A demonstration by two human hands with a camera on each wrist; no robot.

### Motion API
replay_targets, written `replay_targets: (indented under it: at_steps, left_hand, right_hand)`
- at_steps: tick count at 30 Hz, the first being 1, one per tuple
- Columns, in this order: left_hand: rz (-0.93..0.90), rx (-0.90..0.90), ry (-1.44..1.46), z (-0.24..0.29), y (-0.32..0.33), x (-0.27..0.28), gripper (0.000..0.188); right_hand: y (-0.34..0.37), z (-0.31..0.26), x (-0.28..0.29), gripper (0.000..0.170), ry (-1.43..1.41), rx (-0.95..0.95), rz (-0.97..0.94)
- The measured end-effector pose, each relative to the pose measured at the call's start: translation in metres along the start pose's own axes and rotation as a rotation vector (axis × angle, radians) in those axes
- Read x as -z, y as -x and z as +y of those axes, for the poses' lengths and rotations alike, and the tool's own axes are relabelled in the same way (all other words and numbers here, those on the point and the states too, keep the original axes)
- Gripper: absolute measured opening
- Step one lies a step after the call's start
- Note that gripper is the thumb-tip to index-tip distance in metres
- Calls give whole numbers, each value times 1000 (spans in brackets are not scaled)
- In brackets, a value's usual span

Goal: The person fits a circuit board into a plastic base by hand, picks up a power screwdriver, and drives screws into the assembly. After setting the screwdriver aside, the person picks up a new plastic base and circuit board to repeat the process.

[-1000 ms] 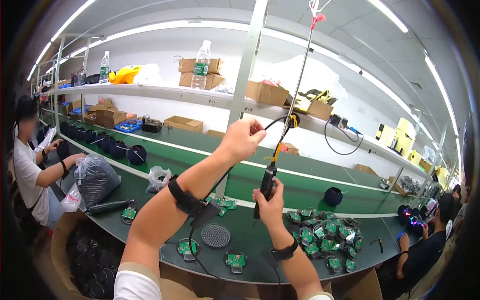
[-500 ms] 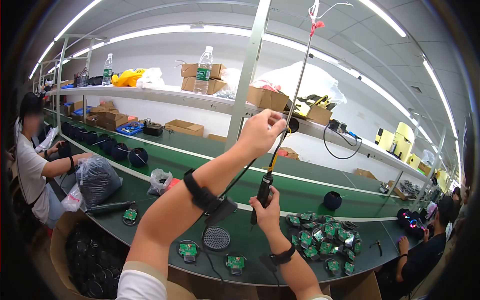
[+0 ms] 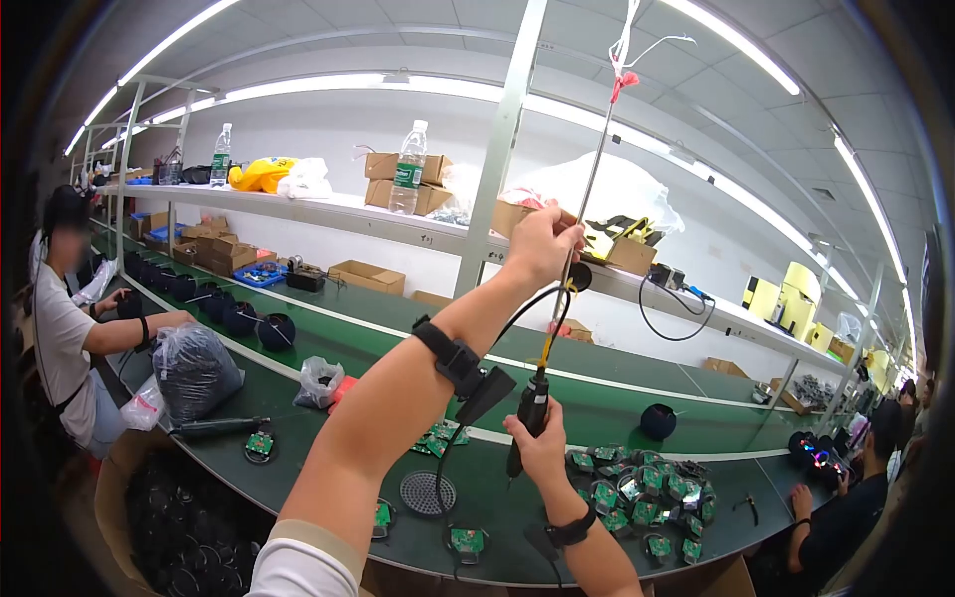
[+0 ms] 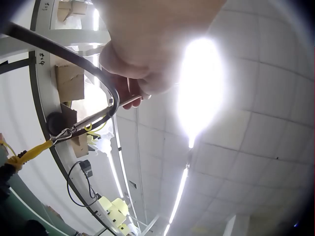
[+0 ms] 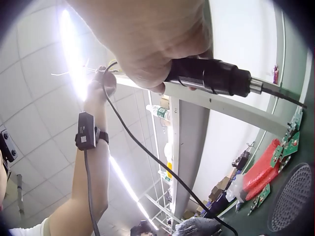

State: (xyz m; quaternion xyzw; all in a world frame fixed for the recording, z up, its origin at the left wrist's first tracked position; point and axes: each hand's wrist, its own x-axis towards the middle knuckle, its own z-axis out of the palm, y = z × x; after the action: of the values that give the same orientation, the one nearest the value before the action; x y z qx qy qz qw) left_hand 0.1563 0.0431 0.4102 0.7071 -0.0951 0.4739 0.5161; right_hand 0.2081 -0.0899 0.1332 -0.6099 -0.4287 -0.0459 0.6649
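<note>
In the head view my right hand [image 3: 542, 446] grips a black electric screwdriver [image 3: 533, 406], its bit pointing down. The right wrist view shows the screwdriver's body [image 5: 211, 76] emerging from the curled fingers. From its top, a yellow tie [image 4: 35, 152] and a metal clip [image 4: 64, 134] join it to a long thin metal rod [image 3: 594, 164] hanging from above. Higher up, my left hand [image 3: 542, 245] pinches this rod just above the clip. A black cable [image 3: 519, 313] loops beside the rod below the left hand.
Green circuit boards in round housings [image 3: 647, 493] lie piled on the dark bench [image 3: 726, 483], near a round perforated grille [image 3: 428, 493]. A shelf [image 3: 328, 214] with bottles and cartons runs behind. One person [image 3: 75, 328] sits left, another [image 3: 865, 488] right.
My left hand has moved up and right, from beside the cable onto the metal rod. The right hand keeps hold of the screwdriver, slightly lower in the head view.
</note>
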Motion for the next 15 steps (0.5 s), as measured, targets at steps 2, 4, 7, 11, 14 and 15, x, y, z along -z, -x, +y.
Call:
replay_targets:
  at_steps: [2, 4, 7, 11, 14, 15]
  left_hand:
    - [7, -27, -21, -13, 9, 1, 16]
    - [-9, 2, -43, -23, 16, 1, 15]
    - [-31, 52, -38, -32, 26, 2, 15]
    - [-49, 83, -38, -40, 29, 8, 16]
    - [-67, 84, 27, -42, 24, 8, 18]
    - [-66, 86, 28, -41, 23, 7, 18]
  right_hand:
    - [6, 3, 0, 59, 23, -20, -26]
    - [11, 13, -1, 56, 43, -42, -47]
    - [16, 31, -3, 53, 41, -55, -71]
    - [18, 39, -5, 51, 72, -67, -70]
    - [14, 24, -2, 52, 87, -83, -57]
    - [13, 17, -2, 53, 108, -102, -55]
